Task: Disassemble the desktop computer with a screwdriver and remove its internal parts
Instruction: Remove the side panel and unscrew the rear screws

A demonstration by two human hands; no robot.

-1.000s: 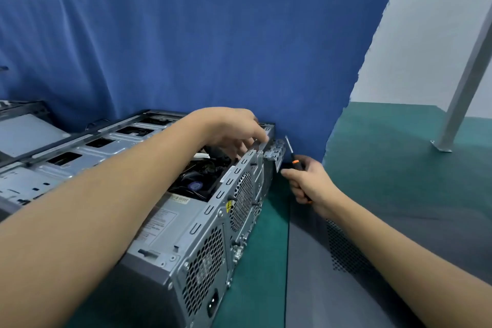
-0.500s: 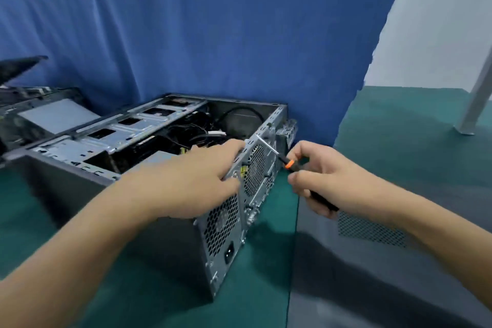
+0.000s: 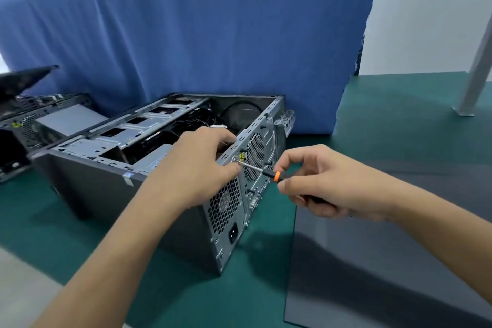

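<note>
An open desktop computer case (image 3: 101, 189) lies on its side on the green mat, its perforated rear panel (image 3: 226, 208) facing me. My left hand (image 3: 197, 168) grips the top edge of the rear panel, thumb on the outside near a screw. My right hand (image 3: 324, 181) holds a black screwdriver (image 3: 269, 172) with an orange ring. Its metal tip sits on a screw (image 3: 234, 160) high on the rear panel, beside a yellow warning sticker. Inside the case I see a silver drive cage (image 3: 138, 125) and black cables.
A grey side panel (image 3: 386, 261) lies flat on the mat to the right of the case. Another opened computer (image 3: 40, 120) stands at the far left. A blue cloth (image 3: 199, 34) hangs behind. A metal table leg (image 3: 476, 69) rises at the far right.
My left hand came off the far corner of the case and now grips the rear panel's top edge. My right hand brought the screwdriver tip onto a rear-panel screw. The view pulled back.
</note>
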